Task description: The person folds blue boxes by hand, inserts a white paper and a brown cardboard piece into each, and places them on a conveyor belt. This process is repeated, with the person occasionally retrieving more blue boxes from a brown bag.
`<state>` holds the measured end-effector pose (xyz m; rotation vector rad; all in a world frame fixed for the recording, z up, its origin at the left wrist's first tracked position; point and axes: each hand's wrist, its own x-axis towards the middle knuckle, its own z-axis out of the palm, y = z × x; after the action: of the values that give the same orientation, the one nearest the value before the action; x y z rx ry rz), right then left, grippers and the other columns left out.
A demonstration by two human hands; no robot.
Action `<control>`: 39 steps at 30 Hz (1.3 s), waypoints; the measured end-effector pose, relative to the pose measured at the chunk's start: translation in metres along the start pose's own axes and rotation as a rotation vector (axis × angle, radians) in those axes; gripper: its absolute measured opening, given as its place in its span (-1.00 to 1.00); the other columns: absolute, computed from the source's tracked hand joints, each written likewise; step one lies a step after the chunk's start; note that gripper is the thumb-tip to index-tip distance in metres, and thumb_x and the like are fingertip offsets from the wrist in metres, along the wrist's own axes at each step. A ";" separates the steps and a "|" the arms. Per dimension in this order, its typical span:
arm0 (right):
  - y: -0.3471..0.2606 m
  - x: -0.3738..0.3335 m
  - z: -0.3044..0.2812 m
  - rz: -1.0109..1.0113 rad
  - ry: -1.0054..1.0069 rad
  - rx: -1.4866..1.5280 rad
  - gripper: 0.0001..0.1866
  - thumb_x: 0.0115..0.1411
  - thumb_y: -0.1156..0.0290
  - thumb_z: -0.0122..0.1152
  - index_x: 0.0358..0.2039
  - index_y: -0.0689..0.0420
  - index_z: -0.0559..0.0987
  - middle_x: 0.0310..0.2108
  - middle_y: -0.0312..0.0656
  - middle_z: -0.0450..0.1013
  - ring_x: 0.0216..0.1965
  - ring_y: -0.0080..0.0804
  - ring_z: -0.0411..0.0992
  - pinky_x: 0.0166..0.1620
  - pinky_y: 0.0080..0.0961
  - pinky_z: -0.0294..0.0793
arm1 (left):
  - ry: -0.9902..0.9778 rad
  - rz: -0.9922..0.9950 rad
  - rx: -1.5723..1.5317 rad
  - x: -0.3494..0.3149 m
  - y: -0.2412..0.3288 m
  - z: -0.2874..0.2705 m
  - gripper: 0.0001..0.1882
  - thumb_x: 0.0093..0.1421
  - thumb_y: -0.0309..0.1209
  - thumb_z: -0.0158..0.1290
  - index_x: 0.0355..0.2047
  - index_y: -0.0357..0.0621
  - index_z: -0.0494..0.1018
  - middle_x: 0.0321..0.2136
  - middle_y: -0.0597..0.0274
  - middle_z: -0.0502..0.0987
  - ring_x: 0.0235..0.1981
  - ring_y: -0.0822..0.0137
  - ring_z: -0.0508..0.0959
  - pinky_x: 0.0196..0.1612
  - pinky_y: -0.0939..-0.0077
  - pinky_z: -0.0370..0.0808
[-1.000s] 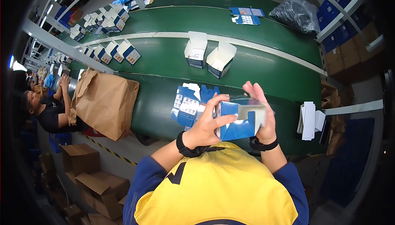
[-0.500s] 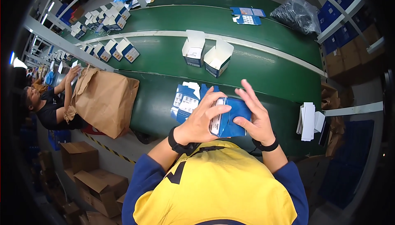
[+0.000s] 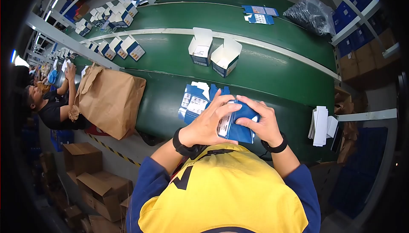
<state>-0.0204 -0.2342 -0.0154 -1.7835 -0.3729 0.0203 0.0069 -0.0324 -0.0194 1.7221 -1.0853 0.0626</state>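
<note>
Close in front of my body is a blue cardboard box (image 3: 242, 130) with a white printed side. My left hand (image 3: 209, 122) grips its left side, thumb low and fingers over the top. On the right, my right hand (image 3: 265, 122) is closed round the box, its thumb pressed on the blue face and its fingers over the far edge. Flat blue-and-white cartons (image 3: 194, 103) lie on the green belt just beyond my left hand. Past them two boxes stand with lids raised, a left box (image 3: 200, 52) and a right box (image 3: 226, 60). What the held box contains is hidden.
A large brown paper bag (image 3: 113, 101) stands at the left, with a co-worker (image 3: 55, 105) beyond it. White card pieces (image 3: 320, 125) lie at the right. More boxes (image 3: 123, 49) stand on the belt, far left. Open cardboard boxes (image 3: 100, 186) are on the floor.
My right hand has come down onto the box, its raised fingers now bent over the far edge. My left hand stays on the box's left side. The co-worker's hands shifted slightly.
</note>
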 end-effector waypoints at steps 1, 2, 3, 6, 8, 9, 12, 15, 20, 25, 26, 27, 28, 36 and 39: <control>0.006 -0.004 0.001 0.058 0.020 0.153 -0.38 0.06 0.21 0.22 0.09 0.21 0.32 0.00 -0.06 0.36 0.03 -0.23 0.33 0.06 -0.40 0.29 | 0.009 0.019 -0.017 0.001 -0.001 0.001 0.01 -0.29 -0.17 0.38 0.14 -0.02 0.06 0.03 -0.04 0.15 0.08 -0.08 0.23 0.21 -0.16 -0.10; 0.009 -0.007 0.002 0.117 0.040 0.306 -0.33 0.12 0.11 0.16 0.14 0.21 0.26 0.06 -0.04 0.31 0.10 -0.21 0.27 0.11 -0.37 0.24 | 0.010 0.020 -0.016 0.002 0.000 0.004 0.01 -0.29 -0.17 0.38 0.14 -0.02 0.06 0.03 -0.04 0.15 0.08 -0.08 0.23 0.21 -0.16 -0.10; 0.009 -0.008 0.007 0.116 0.040 0.304 -0.33 0.12 0.11 0.16 0.14 0.21 0.26 0.06 -0.04 0.31 0.10 -0.21 0.27 0.11 -0.37 0.24 | 0.054 0.010 0.016 0.005 -0.001 0.009 0.04 -0.30 -0.16 0.38 0.16 -0.05 0.03 0.05 -0.06 0.14 0.10 -0.08 0.21 0.21 -0.16 -0.10; 0.003 -0.006 0.034 0.005 0.366 0.715 -0.12 0.15 -0.20 -0.12 0.26 0.19 -0.04 0.24 -0.05 0.00 0.26 -0.19 -0.04 0.24 -0.31 -0.04 | 0.143 -0.012 0.082 0.011 -0.003 0.024 0.10 -0.30 -0.15 0.39 0.18 -0.11 -0.02 0.08 -0.10 0.10 0.13 -0.08 0.17 0.21 -0.15 -0.10; 0.005 -0.010 0.031 -0.010 0.284 0.622 -0.10 0.15 -0.24 -0.17 0.27 0.17 -0.10 0.26 -0.06 -0.08 0.28 -0.21 -0.11 0.25 -0.29 -0.11 | 0.217 -0.036 0.088 0.010 -0.008 0.033 0.12 -0.30 -0.15 0.38 0.20 -0.14 -0.05 0.13 -0.16 0.04 0.19 -0.06 0.10 0.21 -0.14 -0.09; 0.006 -0.012 0.028 -0.026 0.205 0.528 -0.08 0.14 -0.27 -0.22 0.27 0.15 -0.16 0.28 -0.08 -0.15 0.30 -0.22 -0.19 0.27 -0.28 -0.18 | 0.253 -0.049 0.090 0.008 -0.009 0.035 0.13 -0.30 -0.15 0.38 0.20 -0.16 -0.07 0.15 -0.18 0.01 0.22 -0.05 0.07 0.21 -0.14 -0.08; 0.026 -0.016 0.012 -0.018 0.150 0.454 -0.07 0.15 -0.28 -0.24 0.28 0.13 -0.21 0.29 -0.08 -0.19 0.31 -0.23 -0.23 0.28 -0.27 -0.21 | 0.130 -0.236 -0.145 0.007 -0.007 0.035 0.05 -0.24 -0.25 0.35 0.20 -0.13 -0.04 0.19 -0.13 -0.03 0.24 -0.03 0.02 0.20 -0.12 -0.04; 0.047 -0.007 -0.007 0.029 0.185 0.500 -0.09 0.16 -0.23 -0.17 0.28 0.13 -0.18 0.28 -0.07 -0.13 0.30 -0.22 -0.16 0.27 -0.28 -0.13 | 0.040 -0.167 -0.101 0.003 -0.023 0.032 -0.01 -0.21 -0.35 0.32 0.20 -0.08 -0.02 0.21 -0.07 -0.01 0.25 -0.03 0.02 0.20 -0.06 0.01; 0.068 0.016 -0.047 0.672 -0.161 0.913 -0.06 0.12 0.05 0.09 0.28 0.16 -0.23 0.24 -0.05 -0.04 0.25 -0.21 -0.02 0.25 -0.35 -0.02 | -0.065 0.266 0.481 -0.006 -0.070 0.022 -0.08 -0.18 -0.51 0.25 0.19 0.04 0.03 0.20 0.04 0.09 0.20 -0.09 0.11 0.17 0.07 0.14; 0.158 0.068 -0.044 0.286 0.151 0.255 0.14 -0.14 0.47 0.34 0.26 0.19 -0.32 0.16 -0.03 0.10 0.17 -0.17 0.15 0.21 -0.39 0.10 | -0.099 -0.436 0.653 -0.041 -0.112 0.007 -0.11 -0.18 -0.39 0.28 0.17 -0.05 0.05 0.12 0.01 0.19 0.10 -0.08 0.24 0.05 0.06 0.27; 0.182 0.081 -0.042 0.283 0.146 0.250 0.14 -0.14 0.47 0.34 0.26 0.19 -0.32 0.16 -0.03 0.10 0.17 -0.17 0.15 0.21 -0.39 0.10 | 0.002 -0.702 0.606 -0.062 -0.127 0.015 -0.06 -0.21 -0.31 0.31 0.17 -0.11 0.05 0.07 0.01 0.22 0.06 -0.04 0.28 0.01 0.04 0.29; 0.210 0.094 -0.042 0.201 0.259 0.088 0.19 -0.19 0.50 0.36 0.26 0.19 -0.34 0.17 0.01 0.10 0.18 -0.14 0.14 0.21 -0.38 0.10 | 0.104 -0.966 0.549 -0.077 -0.136 0.024 0.00 -0.25 -0.23 0.33 0.17 -0.18 0.04 0.02 0.01 0.26 0.01 -0.01 0.31 -0.03 0.03 0.30; 0.220 0.105 -0.040 0.115 0.362 -0.072 0.24 -0.24 0.52 0.39 0.25 0.20 -0.36 0.17 0.06 0.09 0.18 -0.12 0.14 0.21 -0.38 0.10 | 0.115 -0.971 0.549 -0.086 -0.139 0.031 0.00 -0.25 -0.23 0.33 0.17 -0.18 0.04 0.02 0.01 0.26 0.01 -0.01 0.31 -0.03 0.03 0.30; 0.230 0.066 0.017 0.512 0.401 -0.145 0.03 -0.10 0.41 0.25 0.24 0.30 -0.23 0.17 0.20 0.06 0.17 -0.09 0.14 0.14 -0.43 0.15 | 0.056 -1.248 0.840 -0.112 -0.140 0.044 0.05 -0.39 -0.14 0.39 0.09 -0.26 0.11 -0.13 0.05 0.29 -0.02 0.05 0.30 -0.11 0.13 0.30; 0.187 0.024 0.064 0.946 -0.029 0.269 -0.09 -0.07 0.41 0.21 0.21 0.35 -0.09 0.03 0.05 0.24 0.04 -0.21 0.25 0.08 -0.44 0.22 | 0.039 -1.296 0.856 -0.109 -0.139 0.041 -0.03 -0.36 -0.16 0.39 0.03 -0.27 0.16 -0.13 0.05 0.29 0.01 0.07 0.27 -0.14 0.11 0.30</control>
<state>0.0330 -0.2041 -0.2048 -1.5456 0.4605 0.7268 0.0189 0.0092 -0.1955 2.8665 0.3418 -0.2937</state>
